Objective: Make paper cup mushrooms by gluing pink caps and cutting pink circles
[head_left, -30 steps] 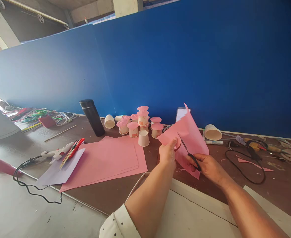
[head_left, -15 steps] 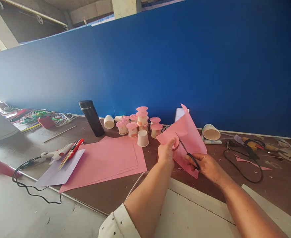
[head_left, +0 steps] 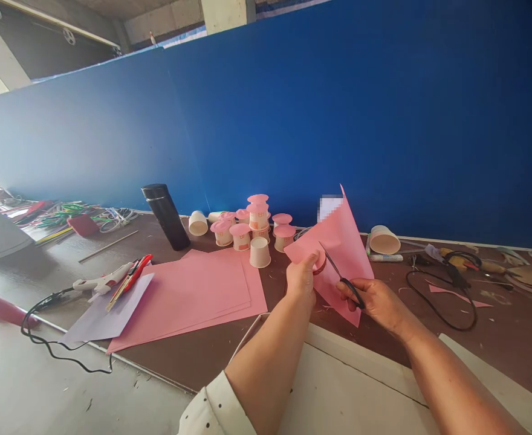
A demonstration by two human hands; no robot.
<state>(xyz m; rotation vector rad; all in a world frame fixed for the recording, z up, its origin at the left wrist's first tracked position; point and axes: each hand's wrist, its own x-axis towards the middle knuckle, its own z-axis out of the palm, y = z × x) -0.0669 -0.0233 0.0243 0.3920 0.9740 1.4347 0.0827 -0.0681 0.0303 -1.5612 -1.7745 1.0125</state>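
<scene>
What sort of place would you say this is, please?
Probably a craft workbench in a workshop: the right hand works scissors through a pink sheet that the left hand holds, pink-topped paper cups stand in a cluster, and a glue gun lies near stacked pink paper.

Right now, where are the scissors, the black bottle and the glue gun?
scissors (head_left: 332, 262): head view, on the dark blade.
black bottle (head_left: 167, 219): head view, middle of its body.
glue gun (head_left: 97, 282): head view, on its white body.
</scene>
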